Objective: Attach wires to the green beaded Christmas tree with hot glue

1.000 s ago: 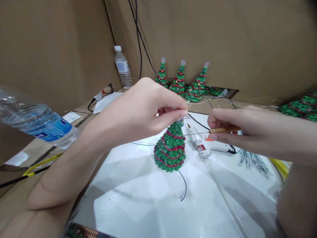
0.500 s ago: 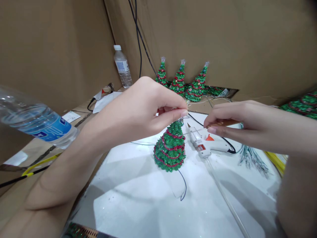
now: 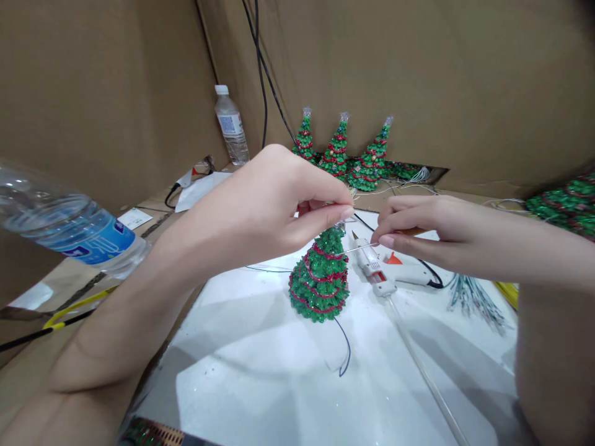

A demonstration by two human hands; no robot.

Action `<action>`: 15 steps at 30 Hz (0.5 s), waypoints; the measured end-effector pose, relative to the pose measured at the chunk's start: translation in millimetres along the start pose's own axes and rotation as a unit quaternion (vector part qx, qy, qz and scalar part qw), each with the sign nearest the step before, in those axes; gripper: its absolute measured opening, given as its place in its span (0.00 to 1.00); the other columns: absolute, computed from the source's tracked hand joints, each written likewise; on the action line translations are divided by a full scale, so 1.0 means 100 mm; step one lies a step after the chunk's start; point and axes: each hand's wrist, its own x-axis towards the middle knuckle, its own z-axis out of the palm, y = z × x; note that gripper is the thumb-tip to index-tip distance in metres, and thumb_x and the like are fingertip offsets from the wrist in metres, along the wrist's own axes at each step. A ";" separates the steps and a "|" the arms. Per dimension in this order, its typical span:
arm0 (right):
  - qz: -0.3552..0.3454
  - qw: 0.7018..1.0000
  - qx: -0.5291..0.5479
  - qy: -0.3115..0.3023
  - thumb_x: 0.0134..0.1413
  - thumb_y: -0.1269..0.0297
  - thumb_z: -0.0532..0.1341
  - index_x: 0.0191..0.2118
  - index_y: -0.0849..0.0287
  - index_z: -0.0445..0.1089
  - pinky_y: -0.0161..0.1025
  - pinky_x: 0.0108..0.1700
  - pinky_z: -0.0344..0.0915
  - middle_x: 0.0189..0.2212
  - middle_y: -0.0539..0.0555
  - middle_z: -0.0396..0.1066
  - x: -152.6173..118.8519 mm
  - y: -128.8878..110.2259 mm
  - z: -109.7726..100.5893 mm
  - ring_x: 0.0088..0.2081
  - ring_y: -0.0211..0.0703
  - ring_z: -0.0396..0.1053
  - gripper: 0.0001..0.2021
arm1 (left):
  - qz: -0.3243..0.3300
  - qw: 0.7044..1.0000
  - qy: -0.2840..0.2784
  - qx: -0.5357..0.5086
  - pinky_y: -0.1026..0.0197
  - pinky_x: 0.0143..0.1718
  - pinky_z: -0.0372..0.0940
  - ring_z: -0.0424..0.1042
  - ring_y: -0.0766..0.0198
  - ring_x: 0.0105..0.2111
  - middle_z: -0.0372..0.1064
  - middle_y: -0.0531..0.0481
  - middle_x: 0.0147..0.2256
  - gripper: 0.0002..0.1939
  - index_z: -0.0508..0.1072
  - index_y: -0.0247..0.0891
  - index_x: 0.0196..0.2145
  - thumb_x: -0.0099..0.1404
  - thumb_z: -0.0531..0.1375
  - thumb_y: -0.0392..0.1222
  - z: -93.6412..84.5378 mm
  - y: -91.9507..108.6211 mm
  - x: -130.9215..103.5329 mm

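A small green tree [image 3: 320, 282] wound with red garland stands on the white board [image 3: 260, 384], a dark wire loop at its base. My left hand [image 3: 297, 198] pinches at the tree's top; what its fingertips hold is too small to make out. Level with the upper garland, my right hand [image 3: 418, 229] is closed on a thin metal rod [image 3: 360, 248], whose far end meets the tree's right side. The rod's handle is mostly hidden by my fingers. A white glue gun [image 3: 379, 272] lies just right of the tree, its glue stick pointing toward me.
Three decorated trees [image 3: 335, 152] stand at the back. Two water bottles, one upright [image 3: 232, 130] and one large [image 3: 88, 238], are at the left. Bundled wires [image 3: 474, 303] lie on the right, near yellow strands [image 3: 507, 293]. More greenery [image 3: 567, 204] is at far right.
My right hand has shifted slightly left along the thin rod, and its fingers now cover the handle that showed before. My left hand and the tree have hardly moved.
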 end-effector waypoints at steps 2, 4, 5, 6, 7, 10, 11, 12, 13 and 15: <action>0.001 1.000 -0.003 0.006 0.62 0.56 0.53 0.32 0.55 0.71 0.37 0.32 0.57 0.30 0.52 0.66 0.01 0.01 0.00 0.31 0.40 0.63 0.13 | 0.002 1.000 -0.006 0.000 0.66 0.24 0.54 0.63 0.72 0.21 0.66 0.53 0.22 0.14 0.76 0.35 0.30 0.67 0.53 0.39 -0.01 0.00 0.01; 0.009 1.000 -0.007 0.007 0.61 0.57 0.53 0.33 0.55 0.70 0.37 0.31 0.57 0.31 0.52 0.66 0.01 0.01 0.01 0.32 0.40 0.63 0.12 | 0.001 1.000 -0.017 0.003 0.66 0.24 0.54 0.63 0.72 0.21 0.66 0.53 0.22 0.14 0.76 0.35 0.30 0.67 0.53 0.40 -0.02 -0.01 0.01; 0.013 1.000 -0.008 0.007 0.60 0.57 0.54 0.33 0.55 0.69 0.36 0.30 0.57 0.31 0.52 0.66 0.01 0.02 0.01 0.32 0.40 0.63 0.11 | -0.001 1.000 -0.024 0.004 0.66 0.24 0.54 0.63 0.71 0.22 0.66 0.53 0.22 0.14 0.76 0.34 0.30 0.67 0.53 0.40 -0.02 -0.01 0.02; 0.016 1.000 -0.008 0.006 0.60 0.57 0.54 0.33 0.55 0.69 0.36 0.30 0.56 0.31 0.52 0.66 0.01 0.02 0.02 0.31 0.39 0.63 0.10 | -0.003 1.000 -0.028 0.004 0.66 0.24 0.53 0.63 0.71 0.22 0.65 0.53 0.23 0.15 0.76 0.34 0.30 0.67 0.52 0.41 -0.02 -0.02 0.02; 0.019 1.000 -0.007 0.004 0.59 0.58 0.55 0.32 0.55 0.68 0.36 0.29 0.56 0.31 0.51 0.66 0.02 0.02 0.02 0.31 0.39 0.63 0.09 | -0.005 1.000 -0.031 0.004 0.66 0.24 0.53 0.63 0.71 0.22 0.65 0.53 0.23 0.15 0.76 0.34 0.30 0.67 0.52 0.41 -0.02 -0.02 0.02; 0.037 0.999 -0.005 0.007 0.57 0.58 0.58 0.31 0.55 0.67 0.35 0.26 0.54 0.30 0.50 0.66 0.02 0.01 0.03 0.28 0.37 0.61 0.07 | -0.009 1.000 -0.026 0.003 0.66 0.25 0.53 0.62 0.72 0.22 0.65 0.53 0.23 0.15 0.76 0.34 0.31 0.67 0.52 0.41 -0.01 -0.02 0.01; 0.044 0.999 -0.003 0.010 0.56 0.58 0.58 0.31 0.55 0.67 0.34 0.25 0.54 0.29 0.50 0.65 0.03 0.00 0.03 0.27 0.37 0.61 0.07 | -0.008 1.000 -0.022 0.003 0.65 0.25 0.53 0.62 0.71 0.22 0.65 0.53 0.23 0.14 0.76 0.34 0.30 0.67 0.52 0.40 -0.01 -0.02 0.00; 0.047 0.999 0.001 0.012 0.56 0.57 0.59 0.32 0.55 0.68 0.34 0.25 0.54 0.30 0.50 0.66 0.03 0.00 0.03 0.27 0.37 0.61 0.08 | -0.007 1.000 -0.018 0.003 0.65 0.25 0.53 0.63 0.71 0.22 0.66 0.53 0.23 0.14 0.75 0.34 0.30 0.67 0.53 0.40 -0.01 -0.01 0.00; 0.047 0.999 0.006 0.008 0.56 0.56 0.59 0.33 0.55 0.68 0.34 0.26 0.55 0.30 0.50 0.66 0.03 -0.01 0.03 0.28 0.38 0.61 0.08 | -0.006 1.000 -0.014 0.003 0.65 0.24 0.54 0.63 0.71 0.22 0.66 0.53 0.23 0.14 0.75 0.35 0.30 0.67 0.53 0.40 0.00 -0.01 0.00; 0.037 0.999 0.019 -0.007 0.58 0.55 0.57 0.32 0.55 0.70 0.35 0.30 0.58 0.32 0.51 0.66 0.05 -0.03 0.03 0.32 0.39 0.63 0.11 | -0.009 1.000 -0.012 0.003 0.65 0.24 0.54 0.63 0.71 0.22 0.66 0.53 0.23 0.14 0.75 0.35 0.30 0.67 0.53 0.41 0.00 -0.02 0.00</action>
